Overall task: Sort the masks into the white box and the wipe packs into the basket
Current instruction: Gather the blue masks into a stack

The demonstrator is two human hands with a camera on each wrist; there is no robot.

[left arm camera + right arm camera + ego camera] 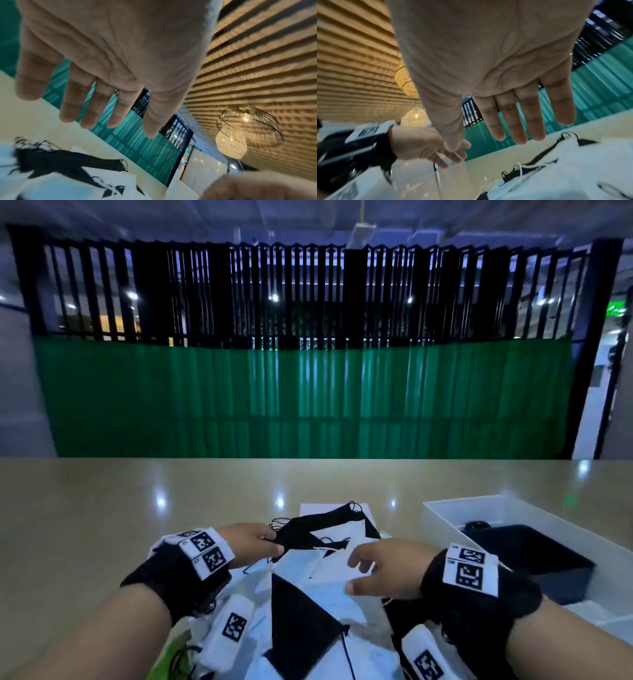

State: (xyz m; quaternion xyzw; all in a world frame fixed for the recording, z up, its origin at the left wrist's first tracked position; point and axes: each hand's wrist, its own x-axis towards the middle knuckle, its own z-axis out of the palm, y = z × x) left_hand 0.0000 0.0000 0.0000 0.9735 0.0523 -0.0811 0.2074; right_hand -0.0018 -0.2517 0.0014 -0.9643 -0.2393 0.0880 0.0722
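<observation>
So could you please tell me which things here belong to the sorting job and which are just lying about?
Job: black masks, white masks, white box, left hand, right hand.
Lying about: green packet, table.

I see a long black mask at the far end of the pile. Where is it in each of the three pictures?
Head: the black mask lies at the far end of the pile, centre of the picture, just beyond the left hand.
Left wrist: lower left, a dark band below the fingers.
Right wrist: probably the dark strip at lower right; too blurred to be sure.
Shared landmark: the green curtain behind the table, in all three.
</observation>
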